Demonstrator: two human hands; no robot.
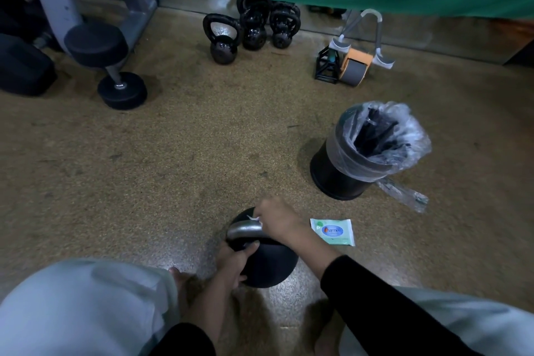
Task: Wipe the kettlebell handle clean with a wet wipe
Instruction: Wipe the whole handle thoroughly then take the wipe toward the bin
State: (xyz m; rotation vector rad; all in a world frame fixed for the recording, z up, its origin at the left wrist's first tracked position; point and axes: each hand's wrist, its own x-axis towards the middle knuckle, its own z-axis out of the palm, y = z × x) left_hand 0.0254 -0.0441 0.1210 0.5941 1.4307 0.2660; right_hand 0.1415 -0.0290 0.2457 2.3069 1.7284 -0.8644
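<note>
Wipe at the right end of a handle that runs leftward

The left hand [234,261] clasps the black kettlebell [267,264] body on the floor between the knees, steadying it. Its grey handle [244,230] lies roughly left-to-right; the bare stretch extends left of the right hand [276,218], whose fingers pinch a white wet wipe [255,218] against the handle's right end. The wipes pack [333,232] lies just right.

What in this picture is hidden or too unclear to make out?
Head view only:
- Wipe: mostly hidden under the right hand; only a white scrap shows.
- Handle: its right end is covered by that hand.
- Kettlebell: its near left side is hidden by the left hand.
- Wipe pack: small print too tiny to read.
- Bin: contents blurred behind the crumpled liner.
</note>
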